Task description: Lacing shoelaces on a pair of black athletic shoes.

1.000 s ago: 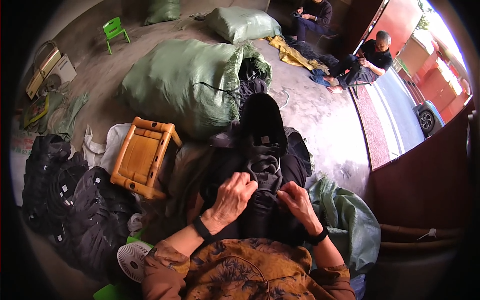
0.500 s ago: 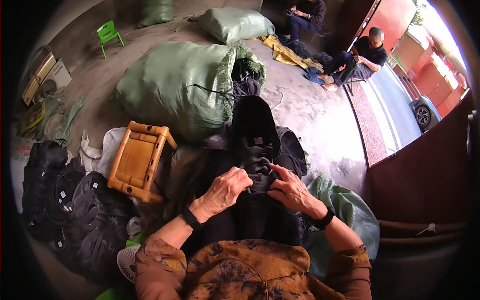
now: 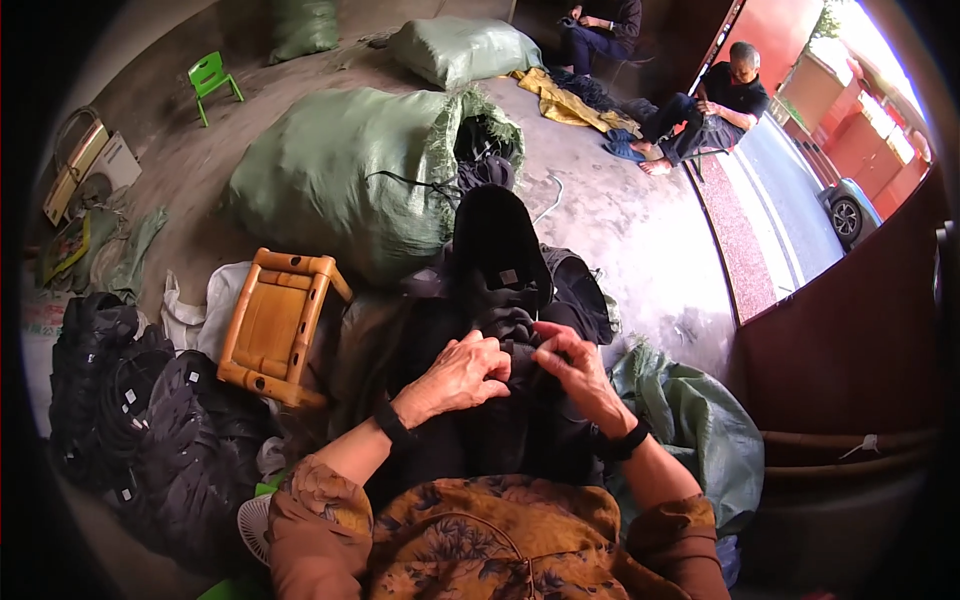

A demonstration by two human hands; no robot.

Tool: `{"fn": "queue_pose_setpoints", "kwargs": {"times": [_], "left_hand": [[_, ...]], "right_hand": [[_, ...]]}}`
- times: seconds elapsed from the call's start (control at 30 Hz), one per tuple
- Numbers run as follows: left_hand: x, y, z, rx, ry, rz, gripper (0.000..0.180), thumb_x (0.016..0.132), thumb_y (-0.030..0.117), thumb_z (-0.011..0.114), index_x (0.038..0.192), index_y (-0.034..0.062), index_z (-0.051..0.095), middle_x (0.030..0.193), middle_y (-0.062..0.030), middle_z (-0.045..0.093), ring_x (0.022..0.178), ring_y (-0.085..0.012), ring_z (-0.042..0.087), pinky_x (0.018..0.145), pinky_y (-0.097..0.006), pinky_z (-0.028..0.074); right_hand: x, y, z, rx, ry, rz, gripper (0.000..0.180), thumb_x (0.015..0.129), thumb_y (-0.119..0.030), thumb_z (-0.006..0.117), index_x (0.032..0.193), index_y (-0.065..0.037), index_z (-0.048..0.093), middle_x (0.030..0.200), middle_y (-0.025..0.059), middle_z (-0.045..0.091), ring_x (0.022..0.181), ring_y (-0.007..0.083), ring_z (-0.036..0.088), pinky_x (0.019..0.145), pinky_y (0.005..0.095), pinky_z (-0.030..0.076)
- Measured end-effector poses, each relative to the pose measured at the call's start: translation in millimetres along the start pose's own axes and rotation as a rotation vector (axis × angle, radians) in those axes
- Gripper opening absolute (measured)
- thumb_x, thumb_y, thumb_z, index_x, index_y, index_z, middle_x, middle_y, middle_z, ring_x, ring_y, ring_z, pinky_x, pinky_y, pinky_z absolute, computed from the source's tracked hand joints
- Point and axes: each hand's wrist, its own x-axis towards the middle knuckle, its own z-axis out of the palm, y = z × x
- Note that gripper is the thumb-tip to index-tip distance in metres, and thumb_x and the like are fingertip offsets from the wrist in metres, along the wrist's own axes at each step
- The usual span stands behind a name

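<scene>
A black shoe upper [image 3: 497,245] rests lengthwise over my dark-trousered lap, its opening turned away from me and a small white label inside. At its near end, my left hand [image 3: 455,378] is closed, fingers curled against the dark material along the left side. Opposite it, my right hand [image 3: 580,372] pinches thumb and forefinger together over the upper. Whatever thin piece lies in that pinch blends into the black and cannot be made out. Another black shoe upper [image 3: 580,292] lies just right of the first.
A big green woven sack [image 3: 320,185] with dark pieces in its mouth lies ahead. Left are a bamboo stool [image 3: 272,325] and a heap of black uppers [image 3: 150,420]. A crumpled green sack [image 3: 690,430] sits at my right. Two people sit working near the doorway.
Both hands have shifted slightly on the shoe upper. My right hand has lifted from lying against it into a pinch, and my left fingers have curled in more.
</scene>
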Motion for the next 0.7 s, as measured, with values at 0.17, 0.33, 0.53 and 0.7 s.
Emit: {"fn": "queue_pose_setpoints", "kwargs": {"times": [0.17,0.33,0.53,0.7], "left_hand": [[-1.7,10.7,8.0,-0.055,0.040,-0.025,0.018,0.071,0.023,0.075,0.087,0.0179,0.068,0.090,0.0023,0.058,0.096,-0.0213,0.050,0.085,-0.043,0.035],[-2.6,12.0,19.2,-0.022,0.026,-0.112,0.028,0.070,0.030,0.078,0.092,0.0154,0.069,0.101,-0.0009,0.056,0.109,-0.0246,0.046,0.108,-0.065,0.016],[6.8,19.5,21.6,-0.127,0.048,-0.134,0.032,0.069,0.034,0.077,0.093,0.0134,0.070,0.105,-0.0018,0.058,0.114,-0.0257,0.045,0.105,-0.067,0.018],[2.4,22.5,19.3,-0.259,0.021,-0.137,0.027,0.072,0.032,0.076,0.091,0.0137,0.069,0.105,0.0023,0.060,0.115,-0.0228,0.045,0.107,-0.060,0.021]], "right_hand": [[40.1,-97.9,-86.5,0.363,0.182,-0.232,0.020,0.095,-0.015,0.060,0.109,-0.002,0.064,0.107,0.0072,0.066,0.094,0.0162,0.064,0.085,0.0305,0.050],[33.3,-178.4,-154.3,0.329,0.428,-0.456,0.024,0.100,-0.018,0.051,0.108,0.002,0.063,0.091,0.0047,0.063,0.070,0.0072,0.051,0.065,0.0206,0.042],[-7.2,-88.3,-129.0,0.465,0.415,-0.101,0.019,0.098,-0.021,0.057,0.105,-0.004,0.060,0.080,0.0054,0.063,0.058,0.0074,0.052,0.051,0.0194,0.040],[-19.3,-52.9,-106.6,0.546,0.443,-0.009,0.019,0.100,-0.023,0.054,0.107,-0.007,0.061,0.074,0.0030,0.060,0.057,0.0070,0.050,0.051,0.0192,0.039]]}}
